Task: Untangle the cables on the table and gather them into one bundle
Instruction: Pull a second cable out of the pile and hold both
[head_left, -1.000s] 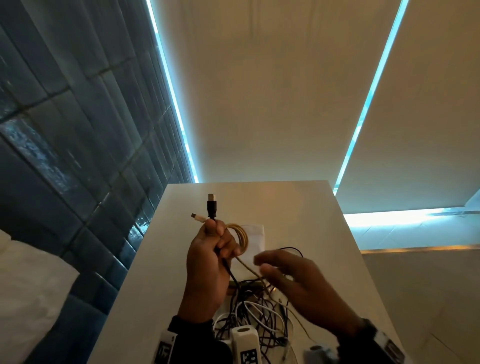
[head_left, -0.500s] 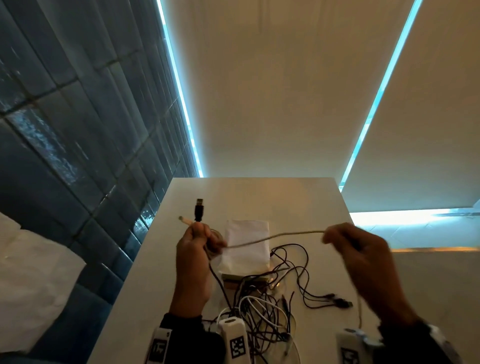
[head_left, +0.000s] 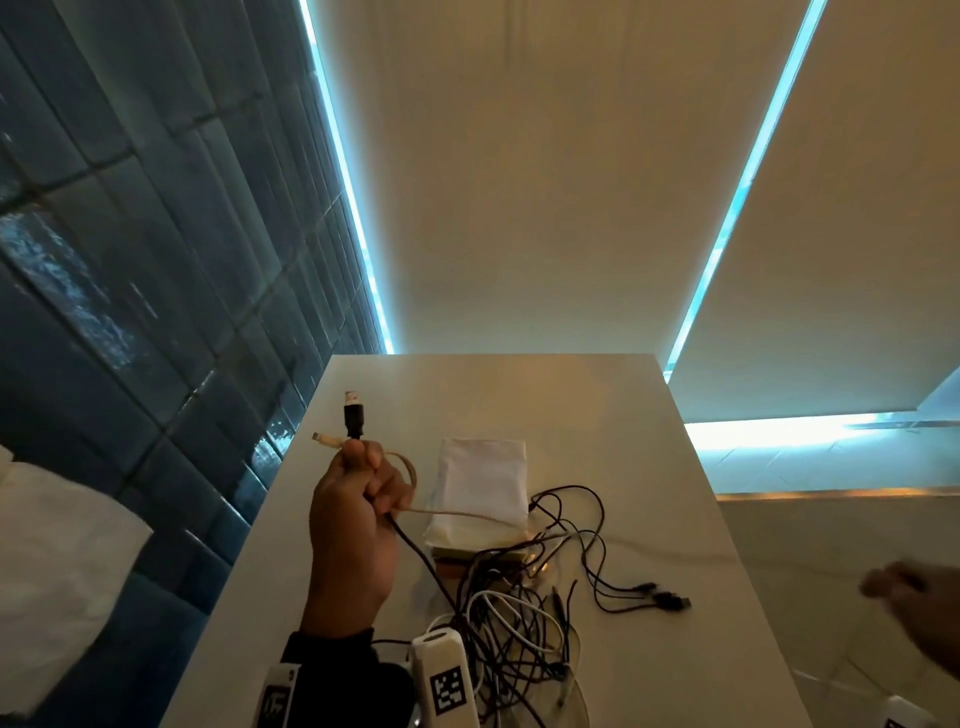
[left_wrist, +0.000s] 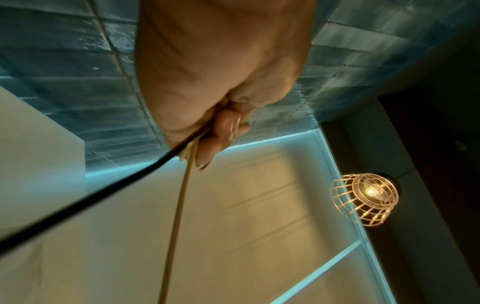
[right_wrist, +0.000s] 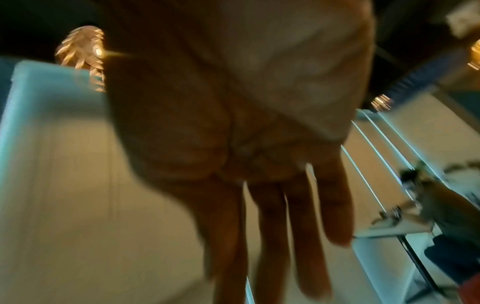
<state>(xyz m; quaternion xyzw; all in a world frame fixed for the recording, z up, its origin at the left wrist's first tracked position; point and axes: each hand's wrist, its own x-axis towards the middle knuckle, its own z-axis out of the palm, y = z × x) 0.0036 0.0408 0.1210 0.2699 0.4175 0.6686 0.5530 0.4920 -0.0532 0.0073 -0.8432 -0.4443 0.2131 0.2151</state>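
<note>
My left hand (head_left: 376, 480) is raised over the white table (head_left: 571, 405) and grips two cables. One is a black USB cable (head_left: 354, 415) with its plug pointing up. The other is a tan braided cable (head_left: 408, 467), looped beside the fingers, with its tail running right across a white packet. In the left wrist view the hand (left_wrist: 223, 127) clasps the black cable (left_wrist: 91, 201) and the tan cable (left_wrist: 179, 216). A tangle of black and white cables (head_left: 509, 618) lies near the front edge. My right hand (head_left: 904, 597), blurred, hangs past the table's right edge. In the right wrist view this hand (right_wrist: 272, 216) has straight fingers and holds nothing.
A white folded packet (head_left: 483, 483) lies mid-table on a flat tan thing. Black cable ends with plugs (head_left: 665, 597) spread to the right. A dark tiled wall (head_left: 130, 260) runs along the left. A caged lamp (left_wrist: 363, 195) hangs overhead.
My right hand has let go of the tan cable and swung out right, past the table's edge. The tan cable's tail has dropped onto the packet. My left hand keeps its hold.
</note>
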